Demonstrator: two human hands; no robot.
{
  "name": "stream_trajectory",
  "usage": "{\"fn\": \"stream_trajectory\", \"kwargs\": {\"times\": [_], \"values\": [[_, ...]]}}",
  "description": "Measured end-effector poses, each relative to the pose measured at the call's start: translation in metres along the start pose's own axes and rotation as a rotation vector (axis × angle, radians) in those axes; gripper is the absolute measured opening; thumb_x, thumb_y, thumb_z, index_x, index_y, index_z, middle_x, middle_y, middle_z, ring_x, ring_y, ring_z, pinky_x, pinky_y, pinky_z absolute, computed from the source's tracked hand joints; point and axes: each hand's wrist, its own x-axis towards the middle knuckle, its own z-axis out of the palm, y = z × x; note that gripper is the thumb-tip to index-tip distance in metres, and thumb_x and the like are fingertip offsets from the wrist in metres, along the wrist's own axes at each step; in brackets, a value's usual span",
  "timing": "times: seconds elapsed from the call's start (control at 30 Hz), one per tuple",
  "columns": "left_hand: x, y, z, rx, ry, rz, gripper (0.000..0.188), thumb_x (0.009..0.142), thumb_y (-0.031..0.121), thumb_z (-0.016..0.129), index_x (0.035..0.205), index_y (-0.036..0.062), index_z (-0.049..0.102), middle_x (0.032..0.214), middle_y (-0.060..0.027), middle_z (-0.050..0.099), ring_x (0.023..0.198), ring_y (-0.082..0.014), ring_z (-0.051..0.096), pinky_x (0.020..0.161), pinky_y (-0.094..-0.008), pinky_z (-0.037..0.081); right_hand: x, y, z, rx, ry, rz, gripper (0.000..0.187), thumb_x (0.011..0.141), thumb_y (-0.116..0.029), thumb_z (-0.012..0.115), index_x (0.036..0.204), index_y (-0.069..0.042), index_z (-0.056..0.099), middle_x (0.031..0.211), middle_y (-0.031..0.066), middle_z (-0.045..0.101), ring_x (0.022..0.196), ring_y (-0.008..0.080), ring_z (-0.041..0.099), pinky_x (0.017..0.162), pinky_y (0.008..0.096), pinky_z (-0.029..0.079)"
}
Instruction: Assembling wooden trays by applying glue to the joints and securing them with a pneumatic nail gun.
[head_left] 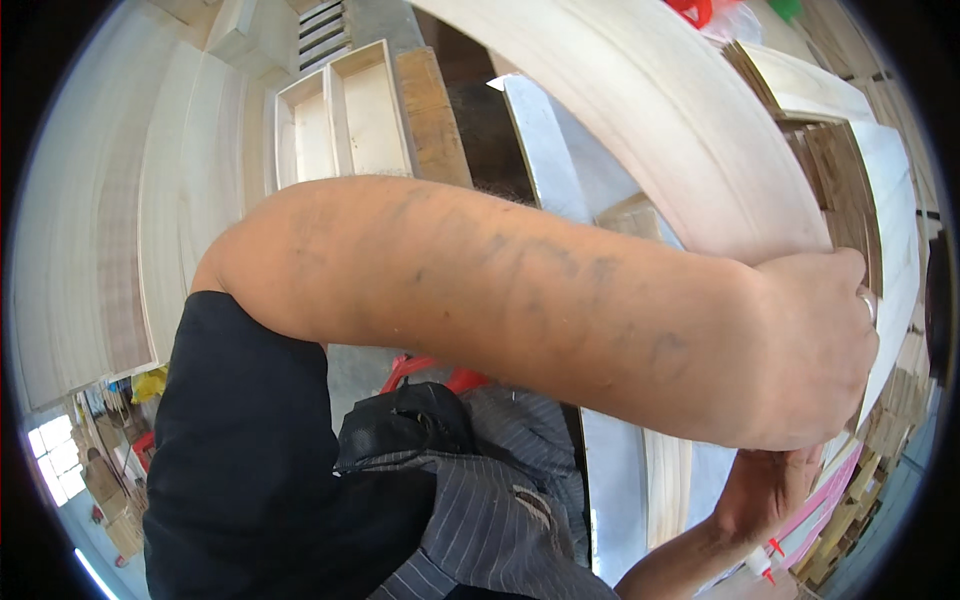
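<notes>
A long pale wooden board [650,100] runs from the top of the view down to my left hand [815,345], looking bowed by the lens. My left arm reaches across to the far right. That hand is closed around the board's near end, its ringed finger curled over the far side and its fingertips hidden. Just below it, my right hand [770,490] comes up from the lower edge. The left hand covers its fingers, so what they hold does not show. White bottles with red tips [765,570] lie close to the right wrist.
Under the arms is a grey-white work surface [615,490] with a narrow wooden strip [667,485] on it. Stacked wood pieces [845,180] line the right side. A divided wooden box [365,115] and large pale panels [100,200] stand to the left. A black bag [405,430] is near my lap.
</notes>
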Motion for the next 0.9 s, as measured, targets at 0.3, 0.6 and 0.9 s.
{"fn": "stream_trajectory", "kwargs": {"times": [0.3,0.6,0.9], "values": [[0.023,0.046,-0.002,-0.160,-0.073,0.027,0.038,0.076,0.046,0.076,0.099,0.0149,0.077,0.102,-0.0100,0.072,0.099,-0.0275,0.068,0.082,-0.0420,0.046,-0.086,-0.061,-0.030,-0.896,0.031,-0.221,0.062,0.109,-0.040,0.046,0.154,0.002,0.037,0.135,0.0160,0.063,0.106,0.0197,0.058,0.093,0.0323,0.043],[0.040,0.101,-0.002,-0.148,-0.234,0.130,0.055,0.066,0.040,0.083,0.109,0.0082,0.071,0.097,-0.0152,0.070,0.093,-0.0333,0.069,0.076,-0.0454,0.053,-0.273,-0.100,-0.198,-1.209,1.050,-0.286,0.053,0.105,-0.034,0.056,0.148,-0.004,0.050,0.131,0.0137,0.068,0.095,0.0144,0.058,0.084,0.0289,0.044],[0.062,0.183,0.026,-0.112,-0.308,0.203,0.083,0.063,0.044,0.089,0.133,0.0092,0.060,0.099,-0.0094,0.059,0.092,-0.0296,0.059,0.081,-0.0404,0.047,-0.280,0.010,-0.210,-0.457,0.556,-0.071,0.085,0.075,0.003,0.064,0.155,-0.005,0.039,0.157,0.0105,0.043,0.106,0.0152,0.057,0.084,0.0255,0.049]]}}
